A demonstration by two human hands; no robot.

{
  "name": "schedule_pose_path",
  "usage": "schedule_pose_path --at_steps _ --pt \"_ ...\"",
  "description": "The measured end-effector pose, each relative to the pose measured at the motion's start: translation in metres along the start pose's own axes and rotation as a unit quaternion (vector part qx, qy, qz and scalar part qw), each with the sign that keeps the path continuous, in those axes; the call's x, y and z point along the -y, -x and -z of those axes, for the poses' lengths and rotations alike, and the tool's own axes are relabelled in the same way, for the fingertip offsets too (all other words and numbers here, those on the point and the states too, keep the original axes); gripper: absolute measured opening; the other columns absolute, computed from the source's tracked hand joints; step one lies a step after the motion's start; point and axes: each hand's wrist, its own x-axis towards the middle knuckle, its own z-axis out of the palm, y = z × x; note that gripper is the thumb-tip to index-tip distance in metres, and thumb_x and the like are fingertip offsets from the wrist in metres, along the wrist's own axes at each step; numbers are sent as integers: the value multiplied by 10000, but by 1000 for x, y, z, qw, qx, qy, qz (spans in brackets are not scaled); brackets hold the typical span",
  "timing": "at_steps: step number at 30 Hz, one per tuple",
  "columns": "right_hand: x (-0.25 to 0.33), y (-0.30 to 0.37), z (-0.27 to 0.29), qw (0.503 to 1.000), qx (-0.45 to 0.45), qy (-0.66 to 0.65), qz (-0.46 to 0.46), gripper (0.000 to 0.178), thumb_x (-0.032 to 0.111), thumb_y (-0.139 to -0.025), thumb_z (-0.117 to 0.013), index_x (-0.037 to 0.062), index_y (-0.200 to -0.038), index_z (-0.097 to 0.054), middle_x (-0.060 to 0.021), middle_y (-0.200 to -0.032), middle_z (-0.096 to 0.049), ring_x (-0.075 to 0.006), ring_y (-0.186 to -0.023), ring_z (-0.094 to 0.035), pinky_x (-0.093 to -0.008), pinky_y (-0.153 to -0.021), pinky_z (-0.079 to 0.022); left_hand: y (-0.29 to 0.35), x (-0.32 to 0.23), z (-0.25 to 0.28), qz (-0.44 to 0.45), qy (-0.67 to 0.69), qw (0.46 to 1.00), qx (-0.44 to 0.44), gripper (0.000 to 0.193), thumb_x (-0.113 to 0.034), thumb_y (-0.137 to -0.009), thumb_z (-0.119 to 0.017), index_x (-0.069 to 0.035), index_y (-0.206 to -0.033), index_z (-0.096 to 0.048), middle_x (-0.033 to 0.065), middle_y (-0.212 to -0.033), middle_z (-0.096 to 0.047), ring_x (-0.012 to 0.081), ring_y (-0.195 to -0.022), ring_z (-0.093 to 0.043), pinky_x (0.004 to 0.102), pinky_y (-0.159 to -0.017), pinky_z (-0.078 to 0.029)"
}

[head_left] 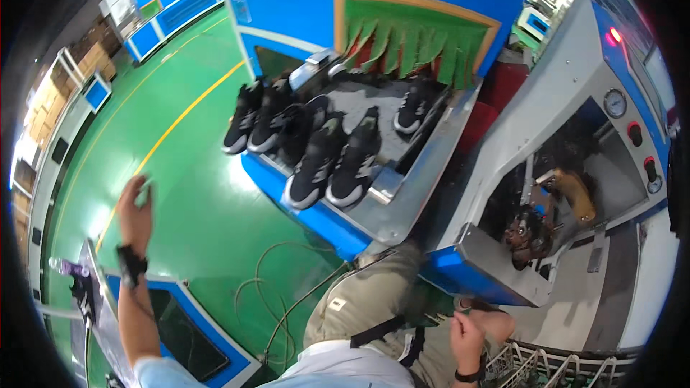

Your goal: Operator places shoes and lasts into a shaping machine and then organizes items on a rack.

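Observation:
My left hand (pixel 135 212), with a dark band at the wrist, is raised over the green floor at the left. Its fingers are slightly bent, with a gap beside the thumb; nothing clear shows in it. My right hand (pixel 467 334) is low at the right, fingers curled beside a tan rounded thing (pixel 497 324) whose kind I cannot make out. In front of me, several black sneakers with white soles stand on the metal ledge of a blue machine. Two sneakers (pixel 353 162) stand at its near edge, and another sneaker (pixel 412 105) sits farther right.
Green flaps (pixel 402 36) hang in the machine's opening behind the sneakers. At right stands a grey and blue machine (pixel 496 172) with a gauge and a tan shoe form (pixel 575 195) inside. A wire basket (pixel 568 366) is at lower right. Hoses (pixel 280 302) lie on the floor.

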Motion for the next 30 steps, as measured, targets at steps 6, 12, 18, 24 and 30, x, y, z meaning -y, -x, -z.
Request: schedule_pose_path --at_steps 6,12,18,24,30 --pt "-68 34 6 994 42 32 -95 278 212 -1027 -574 32 -1191 -709 -159 -959 -751 -268 -788 -714 -362 -751 -579 -145 -323 -248 -218 177 927 250 437 -344 -910 -637 17 -1151 -677 224 -1056 -709 354 -960 -697 411 -882 -536" --pt "-94 54 4 978 -42 -98 -179 392 337 -1005 -601 3 -1186 -699 -199 -1099 -716 -355 -915 -679 -391 -788 -557 -159 -480 -438 -91 31 947 308 727 -601 -730 -725 74 -999 -725 343 -1027 -673 428 -1017 -684 466 -880 -543" --pt "-137 62 6 991 -125 -27 23 392 280 -1020 -558 -51 -1203 -661 -232 -1190 -679 -318 -1032 -651 -384 -899 -508 -99 -483 -513 149 328 925 119 600 -246 -780 -809 42 -1226 -529 253 -1085 -687 394 -1022 -674 439 -898 -527" --pt "-104 46 16 964 -27 -110 -241 368 317 -1038 -540 43 -1241 -678 -183 -1202 -697 -336 -1069 -654 -408 -932 -512 -59 -462 -407 29 564 818 108 677 -54 -786 -834 -26 -1336 -441 100 -1161 -641 188 -1051 -626 331 -916 -525" --pt "-62 54 32 973 9 -38 -227 347 305 -1036 -549 67 -1250 -685 -179 -1132 -719 -348 -992 -678 -416 -860 -552 4 -444 -279 -43 715 668 204 797 24 -788 -823 -14 -1433 -356 114 -1301 -579 195 -1147 -603 351 -995 -509"
